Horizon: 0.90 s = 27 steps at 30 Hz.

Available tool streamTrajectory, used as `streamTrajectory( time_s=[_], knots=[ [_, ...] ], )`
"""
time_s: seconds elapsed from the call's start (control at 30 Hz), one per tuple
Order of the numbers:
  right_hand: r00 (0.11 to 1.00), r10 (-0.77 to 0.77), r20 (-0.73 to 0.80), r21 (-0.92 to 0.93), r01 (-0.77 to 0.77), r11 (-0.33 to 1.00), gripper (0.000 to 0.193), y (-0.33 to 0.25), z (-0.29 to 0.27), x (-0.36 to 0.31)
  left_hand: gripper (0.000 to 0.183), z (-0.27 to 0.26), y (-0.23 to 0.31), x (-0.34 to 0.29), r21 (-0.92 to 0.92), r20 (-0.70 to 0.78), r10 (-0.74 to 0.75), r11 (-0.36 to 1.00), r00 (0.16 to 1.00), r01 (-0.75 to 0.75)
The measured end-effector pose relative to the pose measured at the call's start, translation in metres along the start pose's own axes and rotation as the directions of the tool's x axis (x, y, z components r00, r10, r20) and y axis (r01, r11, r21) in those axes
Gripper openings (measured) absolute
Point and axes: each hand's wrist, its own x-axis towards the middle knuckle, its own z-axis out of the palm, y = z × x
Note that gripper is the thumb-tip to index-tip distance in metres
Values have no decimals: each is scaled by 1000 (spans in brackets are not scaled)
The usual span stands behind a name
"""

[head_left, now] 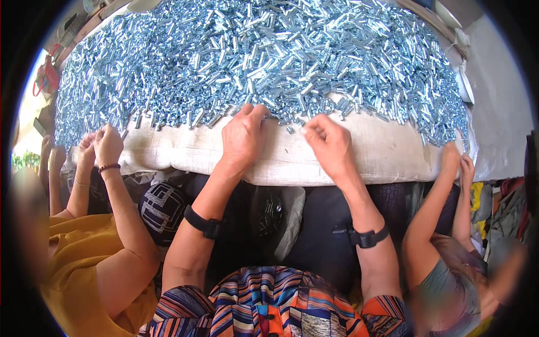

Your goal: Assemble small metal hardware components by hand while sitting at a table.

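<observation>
The left hand (242, 137) is at the near edge of a broad pile of silvery metal tubes (269, 62) on the cloth-covered table (390, 149), the right hand (331, 145) is positioned near it to the right, and both hands' fingers curl inward, whether pinching a tube cannot be determined.

Over on the upper left hangs a red bag (48, 77), with greenery (25, 160) below it. Somebody in a mustard top (84, 269) is at lower left, beside black fabric patterned in white (164, 209). Upper right there's a pale grey wall (497, 95), and beneath it a jumble of dark and yellow cloth (508, 216).
</observation>
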Motion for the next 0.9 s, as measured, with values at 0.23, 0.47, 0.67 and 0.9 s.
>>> streamTrajectory(
  time_s=[0.23,0.47,0.67,0.9],
  knots=[
    [964,-255,-78,-399,204,894,19,11,16,51,12,4,7,0,16,65,45,999,997,-46],
    [975,-224,13,-525,197,828,21,5,15,55,11,8,12,8,54,69,49,997,996,-53],
    [962,-271,13,-440,249,863,15,12,12,36,12,7,5,-1,59,76,87,994,993,-92],
    [975,-221,-9,-462,192,866,17,10,18,39,17,13,7,6,42,-6,13,999,1000,-13]
  ],
)
